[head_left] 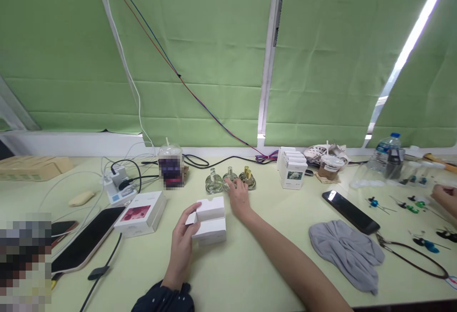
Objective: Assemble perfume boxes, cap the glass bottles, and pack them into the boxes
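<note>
My left hand (183, 238) is closed on the left side of a small white carton (211, 226), tilted with its top flaps open. Toward the back of the table, three squat clear glass perfume bottles stand in a row. The fingers of my right hand (238, 198) are at the middle glass bottle (229, 173) and partly cover it; they appear to grip it. To its left stands another glass bottle (213, 183), untouched. A gold-necked glass bottle (249, 174) is just behind my right fingers.
A white box (141, 213), phone (87, 240) and power strip with cables (121, 186) lie left. White cartons (293, 174), an iced drink cup (331, 167), another phone (350, 211) and grey cloth (344, 250) are right. Another person's hand (445, 198) is near small coloured parts (410, 207).
</note>
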Motion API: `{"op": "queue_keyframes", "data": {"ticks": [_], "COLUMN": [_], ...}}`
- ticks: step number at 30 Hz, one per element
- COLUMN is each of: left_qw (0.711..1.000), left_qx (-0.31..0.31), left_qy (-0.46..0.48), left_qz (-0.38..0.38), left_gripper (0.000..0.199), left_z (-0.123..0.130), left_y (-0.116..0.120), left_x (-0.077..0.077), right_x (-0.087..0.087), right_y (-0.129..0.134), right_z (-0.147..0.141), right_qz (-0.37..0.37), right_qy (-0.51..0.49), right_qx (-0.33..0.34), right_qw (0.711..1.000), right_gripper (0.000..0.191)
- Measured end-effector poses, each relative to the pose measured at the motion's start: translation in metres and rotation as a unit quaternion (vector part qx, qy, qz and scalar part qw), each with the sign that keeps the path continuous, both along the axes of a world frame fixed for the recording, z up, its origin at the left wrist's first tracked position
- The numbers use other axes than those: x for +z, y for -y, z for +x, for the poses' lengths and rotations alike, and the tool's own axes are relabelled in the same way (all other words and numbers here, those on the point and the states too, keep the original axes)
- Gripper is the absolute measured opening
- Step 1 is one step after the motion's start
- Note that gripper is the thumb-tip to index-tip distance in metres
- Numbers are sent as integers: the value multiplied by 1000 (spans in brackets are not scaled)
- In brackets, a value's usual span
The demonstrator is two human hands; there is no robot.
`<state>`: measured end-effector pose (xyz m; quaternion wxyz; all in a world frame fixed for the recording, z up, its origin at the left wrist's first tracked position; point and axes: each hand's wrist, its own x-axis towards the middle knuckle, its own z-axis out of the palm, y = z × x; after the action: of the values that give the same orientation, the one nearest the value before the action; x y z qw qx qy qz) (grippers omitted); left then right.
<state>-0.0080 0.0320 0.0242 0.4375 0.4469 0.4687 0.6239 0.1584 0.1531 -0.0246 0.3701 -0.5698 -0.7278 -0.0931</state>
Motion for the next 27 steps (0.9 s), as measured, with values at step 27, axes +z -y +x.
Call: {"op": "queue_keyframes", "data": {"ticks": [27], "left_qw": [995], "left_qx": [-87], "left_qy": [-41], "left_qz": [-5], "left_gripper": [57], "left_z": [6], "left_y": [-2], "left_x": [-4], "right_x": [89], "right_y": [98], "right_z": [18], "right_qz": [-86], "right_qy": [-397], "right_qx": [346], "right_qw": [846], "right_gripper": [52]}}
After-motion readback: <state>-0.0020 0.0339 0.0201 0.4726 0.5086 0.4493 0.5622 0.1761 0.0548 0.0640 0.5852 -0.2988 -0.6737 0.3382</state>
